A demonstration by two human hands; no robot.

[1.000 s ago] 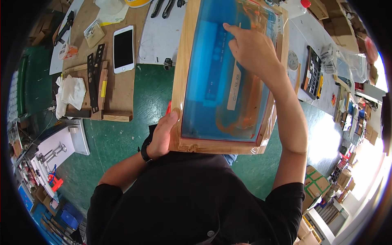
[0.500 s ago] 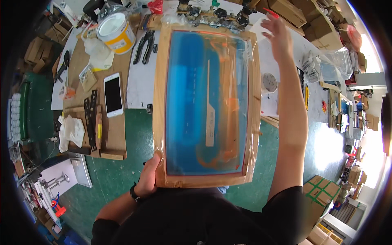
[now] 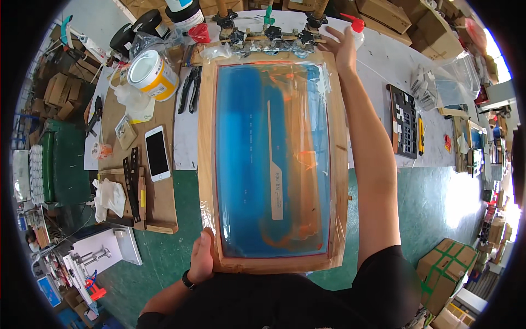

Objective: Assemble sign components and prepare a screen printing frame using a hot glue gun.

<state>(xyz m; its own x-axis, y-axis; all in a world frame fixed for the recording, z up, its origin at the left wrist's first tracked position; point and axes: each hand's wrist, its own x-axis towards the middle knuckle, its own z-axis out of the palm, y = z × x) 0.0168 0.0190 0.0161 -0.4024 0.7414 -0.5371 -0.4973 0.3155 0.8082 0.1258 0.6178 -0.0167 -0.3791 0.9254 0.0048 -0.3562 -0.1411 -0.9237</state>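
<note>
A silk screen (image 3: 301,126) stretched in a wooden frame (image 3: 206,142), with blue coating and orange-brown ink smears, is directly before me. My left hand (image 3: 201,257) is closed on the frame's near left corner. At the far right corner is my right hand (image 3: 344,50), its fingers stretched out toward the clamps. Whether its palm touches the frame I cannot tell. Just beside that hand stands a squeeze bottle with a red nozzle (image 3: 357,25). The screen's far edge meets a row of ink-stained metal clamps with black knobs (image 3: 274,34).
Left of the screen are pliers (image 3: 189,90), a white-and-yellow bucket (image 3: 153,75), a phone (image 3: 158,153) and a crumpled white cloth (image 3: 110,198). On the right table lie a black case (image 3: 403,122) and a yellow cutter (image 3: 421,137). A taped carton (image 3: 446,268) sits on the floor.
My right hand has come left, closer to the frame's far right corner. My left hand keeps its hold on the near left corner. The whole view has shifted, showing more of the clamps.
</note>
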